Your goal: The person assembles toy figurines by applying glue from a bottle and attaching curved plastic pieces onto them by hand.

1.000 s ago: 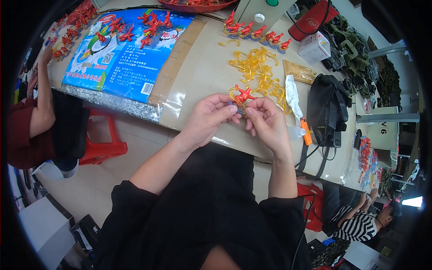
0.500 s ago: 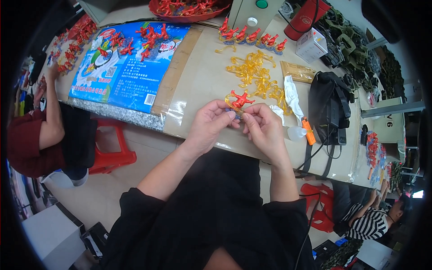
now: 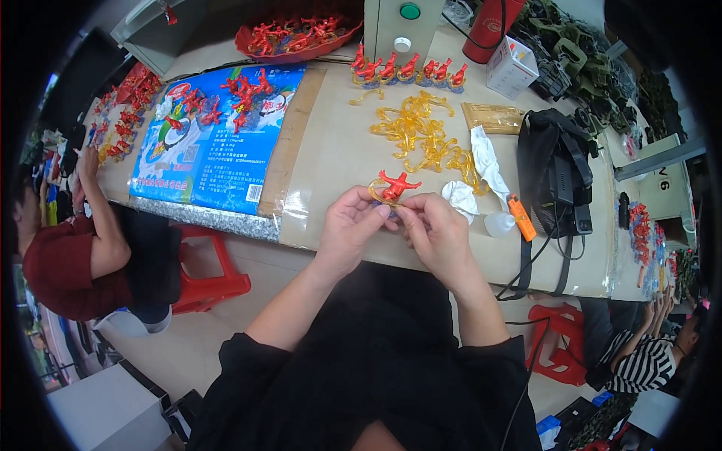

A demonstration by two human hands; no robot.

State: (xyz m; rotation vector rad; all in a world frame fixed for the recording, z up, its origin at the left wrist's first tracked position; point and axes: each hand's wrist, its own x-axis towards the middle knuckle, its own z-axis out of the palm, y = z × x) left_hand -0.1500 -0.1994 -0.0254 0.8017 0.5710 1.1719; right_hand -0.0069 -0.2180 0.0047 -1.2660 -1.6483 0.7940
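Observation:
Just over the table's near edge, both hands hold a small red figurine [image 3: 396,185] with its arms spread and a bluish translucent base. A curved yellow translucent piece [image 3: 376,195] loops round its left and front side. My left hand [image 3: 355,227] is closed, thumb and fingers pinching the base, which they mostly hide. My right hand [image 3: 438,227] is closed too, its thumb and forefinger pinching at the right side, by the yellow piece's end. Beyond the hands lies a pile of similar curved yellow pieces [image 3: 417,128]. Farther back, several red figurines [image 3: 407,69] stand in a row.
A blue printed cardboard sheet [image 3: 218,161] carries more red figurines; behind it sits a red bowl [image 3: 301,54] of them. To the right are crumpled tissue [image 3: 459,199], a small translucent bottle [image 3: 499,224], an orange lighter [image 3: 521,218] and a black bag [image 3: 553,161]. Co-workers sit on both sides.
My right thumb and forefinger have shifted up and left onto the yellow piece, which now sits lower around the figurine. The whole view has swung slightly.

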